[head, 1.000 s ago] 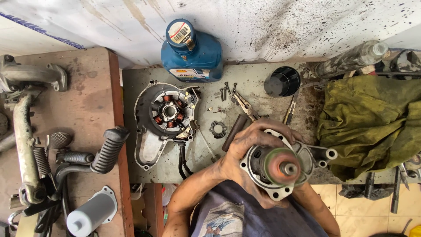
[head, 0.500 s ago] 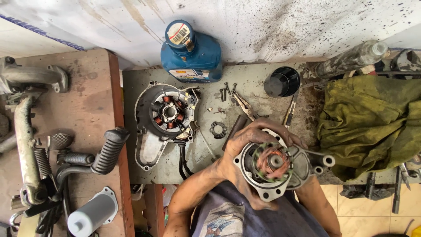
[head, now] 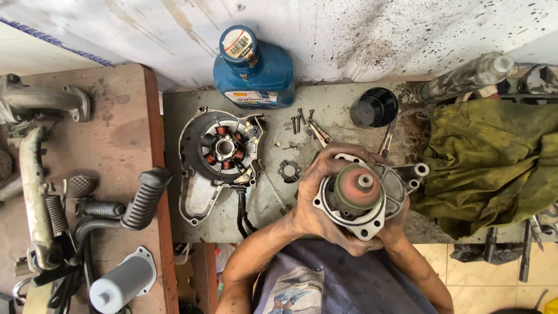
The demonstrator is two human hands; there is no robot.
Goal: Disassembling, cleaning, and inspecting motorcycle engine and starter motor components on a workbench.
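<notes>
Both my hands hold a grey metal engine housing (head: 393, 187) with a round rust-coloured rotor (head: 356, 187) in its middle, raised over the front of the bench. My left hand (head: 317, 197) wraps the housing's left side, fingers curled over its top. My right hand (head: 390, 231) supports it from below and is mostly hidden behind it. Both hands are black with grease. A small ring-shaped gasket (head: 289, 171) lies just left of my left hand.
A stator cover with copper coils (head: 222, 152) lies on the grey bench (head: 331, 110), a blue oil bottle (head: 251, 71) behind it. Loose bolts (head: 301, 122), pliers (head: 318, 134), a black cap (head: 374, 107) and an olive rag (head: 494, 157) sit nearby. Handlebar parts (head: 142, 197) cover the brown table at left.
The housing has been turned in my hands: the rust-coloured rotor, open-faced and showing inner parts half a second ago, now faces up capped, and the housing sits slightly higher.
</notes>
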